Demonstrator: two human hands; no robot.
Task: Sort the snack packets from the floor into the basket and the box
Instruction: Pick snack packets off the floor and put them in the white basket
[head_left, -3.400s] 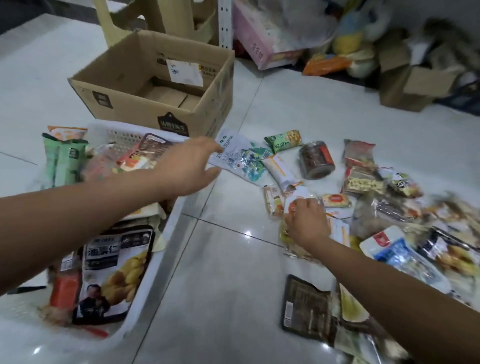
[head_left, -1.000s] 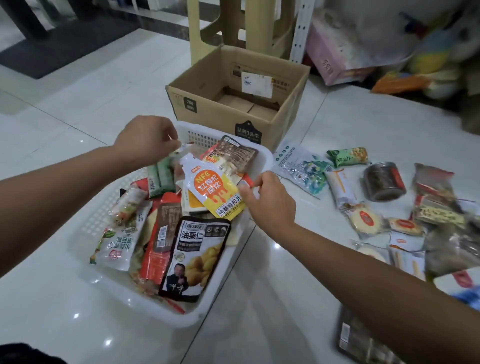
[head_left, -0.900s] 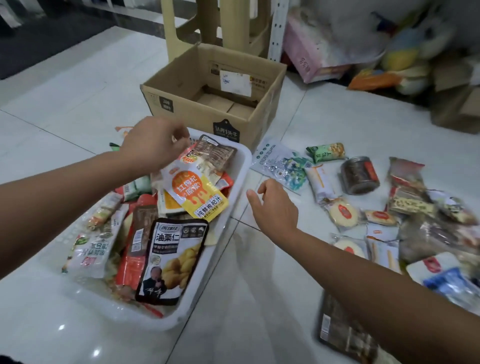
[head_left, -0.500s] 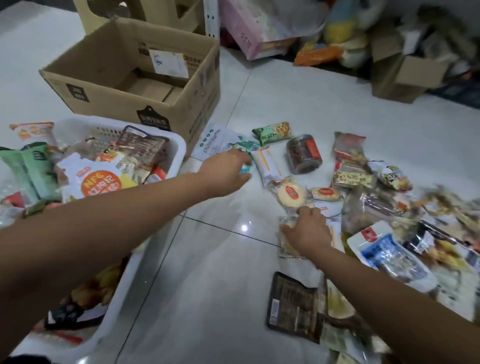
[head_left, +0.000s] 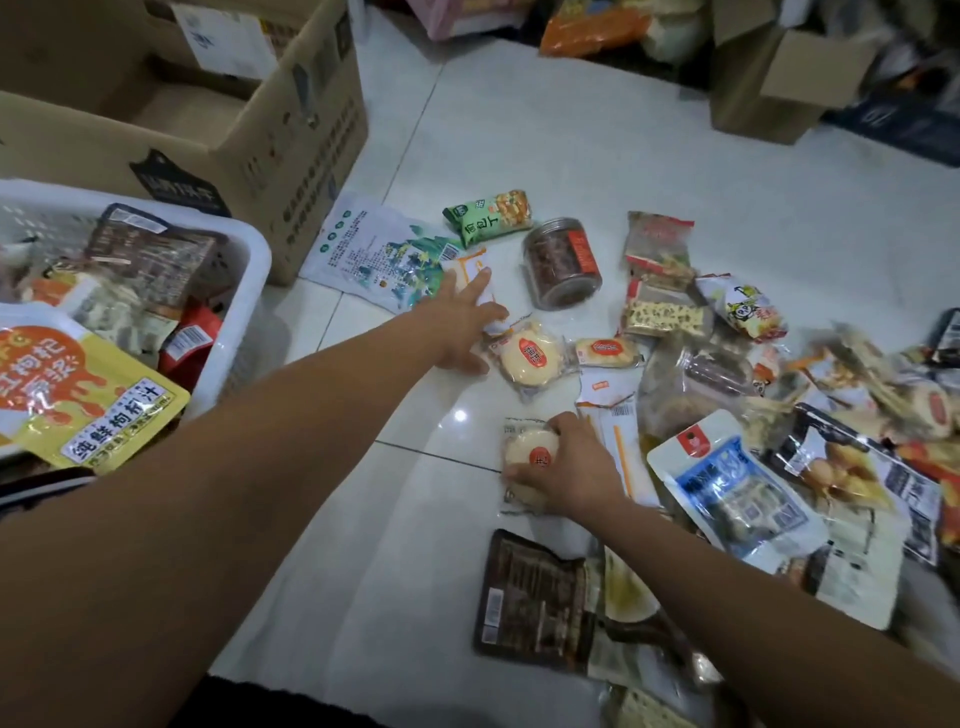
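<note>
Two containers stand at the left: a white basket (head_left: 255, 249), heaped with packets, and behind it a cardboard box (head_left: 291, 171) whose inside shows only its own bottom flaps and a paper label on the far wall. In the basket an orange and yellow pouch (head_left: 78, 395) lies on top at the near side, with a dark brown packet (head_left: 150, 254) at the far side and a red packet (head_left: 189, 338) between them. Right of the basket, many snack packets lie spread on the white tiled floor (head_left: 571, 130), among them a blue-green pouch (head_left: 374, 249), a green packet (head_left: 488, 215) and a clear jar (head_left: 561, 262) on its side. The left hand (head_left: 462, 322) reaches out with fingers straight, resting on a white and orange stick packet (head_left: 470, 262). The right hand (head_left: 571, 467), nearer, has its fingers curled round a round cake packet (head_left: 530, 452) that sits on the floor. A second earlier both hands were over the basket with the orange and yellow pouch between them; now that pouch lies in the basket and both hands are out at the floor pile
</note>
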